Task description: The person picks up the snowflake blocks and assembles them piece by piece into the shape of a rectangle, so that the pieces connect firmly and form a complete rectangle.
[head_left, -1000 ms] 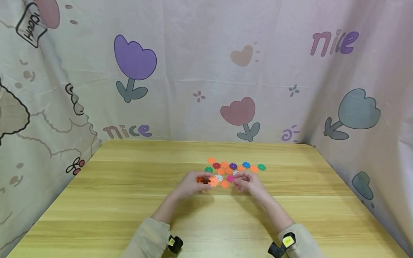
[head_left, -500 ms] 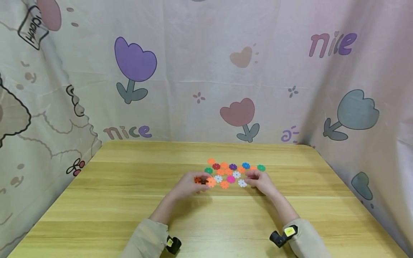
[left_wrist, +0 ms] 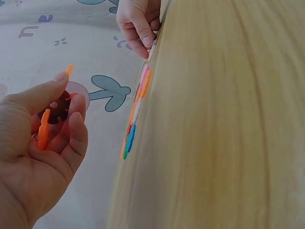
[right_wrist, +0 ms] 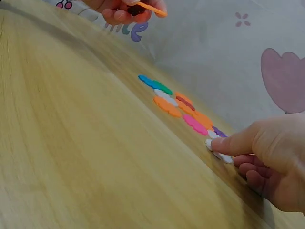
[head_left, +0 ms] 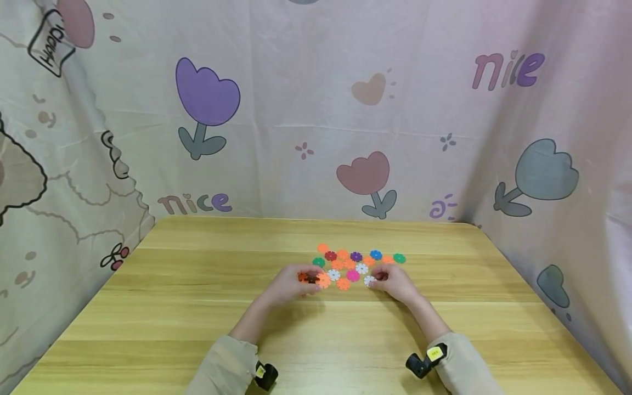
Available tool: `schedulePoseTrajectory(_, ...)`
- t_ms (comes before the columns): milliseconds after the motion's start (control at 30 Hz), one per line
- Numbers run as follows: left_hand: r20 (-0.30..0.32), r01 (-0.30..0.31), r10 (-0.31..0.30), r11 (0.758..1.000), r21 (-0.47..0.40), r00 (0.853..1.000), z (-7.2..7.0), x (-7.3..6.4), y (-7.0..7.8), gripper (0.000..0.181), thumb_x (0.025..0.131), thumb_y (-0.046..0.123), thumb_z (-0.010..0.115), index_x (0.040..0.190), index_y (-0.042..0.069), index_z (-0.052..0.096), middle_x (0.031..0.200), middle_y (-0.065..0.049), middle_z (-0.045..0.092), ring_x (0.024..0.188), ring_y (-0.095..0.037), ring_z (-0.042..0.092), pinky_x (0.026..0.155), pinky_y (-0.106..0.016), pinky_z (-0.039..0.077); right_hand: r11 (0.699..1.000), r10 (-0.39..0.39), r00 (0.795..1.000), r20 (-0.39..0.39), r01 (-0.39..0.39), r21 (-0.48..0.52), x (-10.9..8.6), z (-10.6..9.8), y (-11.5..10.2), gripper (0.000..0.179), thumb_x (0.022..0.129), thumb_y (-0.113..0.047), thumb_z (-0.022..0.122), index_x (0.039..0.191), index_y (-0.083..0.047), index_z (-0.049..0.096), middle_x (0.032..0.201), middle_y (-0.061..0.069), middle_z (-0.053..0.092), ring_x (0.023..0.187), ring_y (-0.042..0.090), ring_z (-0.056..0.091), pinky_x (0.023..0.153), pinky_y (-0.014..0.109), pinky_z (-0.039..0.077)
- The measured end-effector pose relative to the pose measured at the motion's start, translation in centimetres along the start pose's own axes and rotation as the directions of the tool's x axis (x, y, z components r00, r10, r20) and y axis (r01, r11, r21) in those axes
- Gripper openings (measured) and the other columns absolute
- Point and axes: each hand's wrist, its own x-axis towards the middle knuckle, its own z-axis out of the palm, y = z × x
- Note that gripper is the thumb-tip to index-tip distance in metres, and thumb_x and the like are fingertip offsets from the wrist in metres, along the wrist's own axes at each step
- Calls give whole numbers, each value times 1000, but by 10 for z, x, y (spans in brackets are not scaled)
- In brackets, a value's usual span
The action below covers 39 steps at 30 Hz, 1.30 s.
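My left hand (head_left: 286, 282) holds a small cluster of joined plastic snowflake discs above the table, left of the loose ones. The cluster has a dark brown disc (left_wrist: 59, 109) in the middle and orange discs (left_wrist: 43, 130) set on edge around it. Part of it is hidden in the fingers. On the right, my right hand (head_left: 396, 282) pinches a white snowflake disc (right_wrist: 224, 157) at the near edge of the spread. In the right wrist view the thumb overlaps this disc, low over the wood. Just left of it lies a pink disc (head_left: 353, 276).
Loose discs lie flat on the wooden table (head_left: 197, 329) between and beyond the hands: a blue disc (head_left: 376, 255), a purple disc (head_left: 356, 257), a red disc (head_left: 330, 255), green ones, white ones and several orange ones. A printed curtain (head_left: 276, 82) hangs behind the table.
My right hand first moves right, away from the pink disc, uncovering white discs. It then comes back left onto the nearest white one. The left hand keeps its cluster almost still.
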Motion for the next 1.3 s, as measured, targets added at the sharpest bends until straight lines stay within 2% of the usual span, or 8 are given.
schedulePoseTrajectory(233, 6, 8, -8, 1000, 11, 1000, 0, 0, 0, 42, 84, 12, 68, 123, 0, 57, 111, -13, 59, 76, -20, 61, 65, -40, 52, 1000, -11, 1000, 23, 12, -13, -1, 1, -3, 16, 76, -3, 74, 88, -1, 64, 80, 4, 54, 74, 17, 46, 66, 29, 40)
schedulePoseTrajectory(433, 2, 14, -14, 1000, 14, 1000, 1, 2, -2, 44, 84, 12, 68, 123, -2, 56, 110, -13, 59, 75, -20, 61, 64, -37, 52, 1000, 7, 999, 46, -7, -10, -2, 0, -8, 25, 74, 0, 74, 84, -4, 51, 76, 4, 48, 72, 18, 43, 63, 30, 37)
schedulePoseTrajectory(567, 4, 6, -6, 1000, 18, 1000, 1, 3, -4, 44, 84, 12, 68, 123, -2, 56, 108, -12, 59, 75, -20, 61, 63, -35, 52, 1000, 4, 999, 53, -5, 4, -3, -1, -11, 24, 77, 1, 71, 85, -5, 49, 74, 4, 47, 69, 17, 42, 61, 29, 35)
schedulePoseTrajectory(800, 4, -8, 8, 1000, 29, 1000, 1, 2, -4, 43, 84, 13, 68, 122, -2, 57, 111, -14, 58, 75, -23, 61, 61, -33, 52, 993, 13, 997, 77, -22, 113, -9, 3, -17, 15, 83, 0, 65, 88, -3, 52, 73, 4, 52, 62, 15, 51, 53, 25, 45)
schedulePoseTrajectory(1033, -5, 1, -1, 1000, 25, 1000, 1, 3, -2, 43, 85, 15, 67, 124, 1, 57, 117, -15, 57, 68, -20, 59, 57, -31, 50, 967, -42, 996, 79, 21, 253, -12, 10, -35, 16, 83, -1, 66, 91, -1, 52, 74, 5, 53, 61, 15, 53, 53, 26, 49)
schedulePoseTrajectory(1133, -5, 7, -7, 1000, 23, 1000, 1, 4, -2, 43, 85, 17, 68, 125, 4, 58, 120, -14, 56, 64, -21, 57, 54, -30, 49, 960, -90, 993, 73, 67, 270, -14, 12, -46, 16, 83, -2, 66, 95, 1, 55, 76, 7, 55, 63, 20, 55, 56, 32, 52)
schedulePoseTrajectory(1300, 2, -4, 4, 1000, 31, 1000, 2, 4, -1, 41, 85, 17, 68, 123, 6, 60, 110, -11, 60, 68, -23, 58, 57, -33, 50, 953, -133, 988, 83, 104, 285, -18, 12, -65, 19, 84, -3, 65, 101, 3, 60, 78, 7, 59, 70, 28, 59, 62, 40, 53)
